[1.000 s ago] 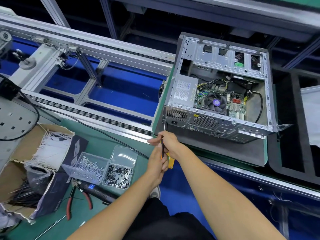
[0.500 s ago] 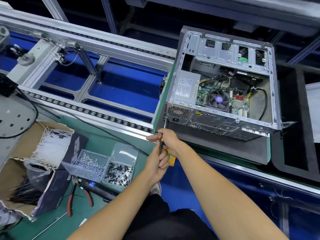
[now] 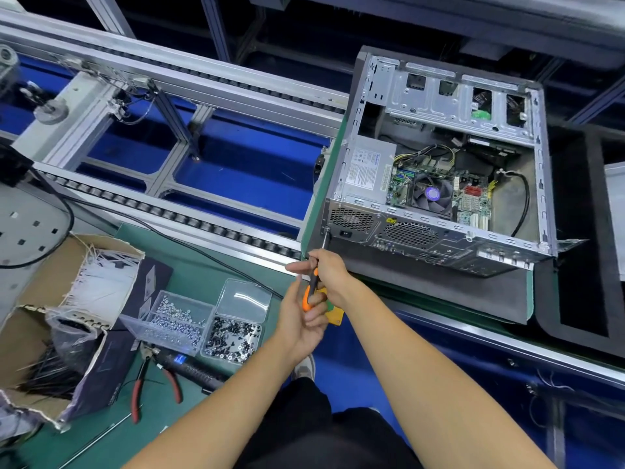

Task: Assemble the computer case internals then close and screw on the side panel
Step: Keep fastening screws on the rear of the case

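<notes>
Beside both hands (image 3: 318,292) gripping the screwdriver (image 3: 313,286): screw boxes (image 3: 203,323), pliers (image 3: 155,384), cable-tie carton (image 3: 50,319).

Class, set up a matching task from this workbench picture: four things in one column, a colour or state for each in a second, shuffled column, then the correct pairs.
Things:
1. screwdriver
2. pliers
3. computer case
4. cable ties

Descriptions:
A. red handles, lying on the green mat
B. white, bundled in a cardboard box
C. orange and black handle, held by both hands
D. side open, fan visible

Pairs: 1-C, 2-A, 3-D, 4-B
</notes>
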`<state>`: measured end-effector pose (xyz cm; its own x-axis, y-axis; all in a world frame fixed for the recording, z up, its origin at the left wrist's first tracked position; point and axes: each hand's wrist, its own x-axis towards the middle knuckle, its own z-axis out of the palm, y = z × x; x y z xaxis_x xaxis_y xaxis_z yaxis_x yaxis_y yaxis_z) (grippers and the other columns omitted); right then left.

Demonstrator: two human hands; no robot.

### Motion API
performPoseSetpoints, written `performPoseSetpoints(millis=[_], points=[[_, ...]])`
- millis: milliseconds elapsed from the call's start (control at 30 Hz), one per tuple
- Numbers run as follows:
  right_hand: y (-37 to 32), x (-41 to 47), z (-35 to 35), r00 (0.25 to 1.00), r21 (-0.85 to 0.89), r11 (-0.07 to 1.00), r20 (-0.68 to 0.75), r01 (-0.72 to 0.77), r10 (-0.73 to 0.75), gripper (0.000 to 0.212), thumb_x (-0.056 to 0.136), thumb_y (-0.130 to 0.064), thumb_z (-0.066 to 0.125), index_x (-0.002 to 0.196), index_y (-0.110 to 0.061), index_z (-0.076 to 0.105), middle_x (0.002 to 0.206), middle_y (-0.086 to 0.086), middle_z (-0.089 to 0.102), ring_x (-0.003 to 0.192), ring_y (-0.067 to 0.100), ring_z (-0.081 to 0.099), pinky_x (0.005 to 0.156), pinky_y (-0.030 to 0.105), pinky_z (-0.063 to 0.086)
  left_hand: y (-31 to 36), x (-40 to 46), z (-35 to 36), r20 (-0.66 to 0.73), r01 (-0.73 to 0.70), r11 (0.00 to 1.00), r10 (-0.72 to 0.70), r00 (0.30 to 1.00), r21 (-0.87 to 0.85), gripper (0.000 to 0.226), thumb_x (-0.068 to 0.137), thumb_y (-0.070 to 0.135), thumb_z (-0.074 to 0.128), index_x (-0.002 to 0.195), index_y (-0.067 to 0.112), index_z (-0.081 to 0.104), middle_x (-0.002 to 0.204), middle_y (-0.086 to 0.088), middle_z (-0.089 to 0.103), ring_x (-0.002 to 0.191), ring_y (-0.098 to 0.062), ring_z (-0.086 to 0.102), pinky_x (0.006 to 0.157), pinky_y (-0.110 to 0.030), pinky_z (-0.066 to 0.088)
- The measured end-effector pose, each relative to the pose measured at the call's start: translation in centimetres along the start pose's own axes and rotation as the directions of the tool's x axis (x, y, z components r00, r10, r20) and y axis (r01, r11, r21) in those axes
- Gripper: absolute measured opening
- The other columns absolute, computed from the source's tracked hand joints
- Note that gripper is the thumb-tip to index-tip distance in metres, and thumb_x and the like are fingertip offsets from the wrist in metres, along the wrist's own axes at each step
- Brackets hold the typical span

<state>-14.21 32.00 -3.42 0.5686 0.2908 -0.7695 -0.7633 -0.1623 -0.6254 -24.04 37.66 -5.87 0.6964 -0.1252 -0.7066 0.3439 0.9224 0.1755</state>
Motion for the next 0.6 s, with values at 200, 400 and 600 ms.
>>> performPoseSetpoints(millis=[200, 400, 600], points=[[-0.5, -1.5, 0.0, 0.981, -0.328, 0.939, -0.12, 0.107, -0.154, 0.024, 0.102, -0.031, 0.038, 0.111, -0.01, 0.044, 0.109, 0.015, 0.073, 0.101, 0.033, 0.066, 0.083, 0.044, 0.052, -0.9, 1.3, 0.5, -0.084, -0.283, 0.797, 0.383, 0.92, 0.534, 0.031, 0.108, 0.035, 0.046, 0.082, 0.019, 0.047, 0.053, 0.0, 0.031, 0.041, -0.009, 0.022, 0.039, -0.024, 0.014], [-5.4, -6.4, -0.9, 0.652, -0.984, -0.024, 0.134, 0.175, -0.746, 0.032, 0.093, -0.048, 0.044, 0.1, -0.017, 0.05, 0.08, 0.006, 0.066, 0.071, 0.03, 0.064, 0.059, 0.036, 0.039, -0.3, 0.8, 0.2, -0.068, -0.33, 0.696, 0.477, 0.876, 0.638, 0.03, 0.105, 0.034, 0.055, 0.081, 0.017, 0.047, 0.057, -0.001, 0.05, 0.044, -0.005, 0.036, 0.04, -0.018, 0.028], [-16.2, -5.4, -7.1, 0.237, -0.838, 0.167, -0.046, 0.52, -0.97, 0.027, 0.082, -0.029, 0.057, 0.107, -0.018, 0.056, 0.106, -0.002, 0.05, 0.098, 0.013, 0.049, 0.086, 0.027, 0.036, 0.3, 0.2, 1.0, -0.116, -0.185, 0.961, 0.211, 0.971, 0.205, 0.014, 0.101, 0.029, 0.06, 0.093, 0.018, 0.054, 0.067, 0.004, 0.048, 0.046, -0.004, 0.035, 0.037, -0.018, 0.023]])
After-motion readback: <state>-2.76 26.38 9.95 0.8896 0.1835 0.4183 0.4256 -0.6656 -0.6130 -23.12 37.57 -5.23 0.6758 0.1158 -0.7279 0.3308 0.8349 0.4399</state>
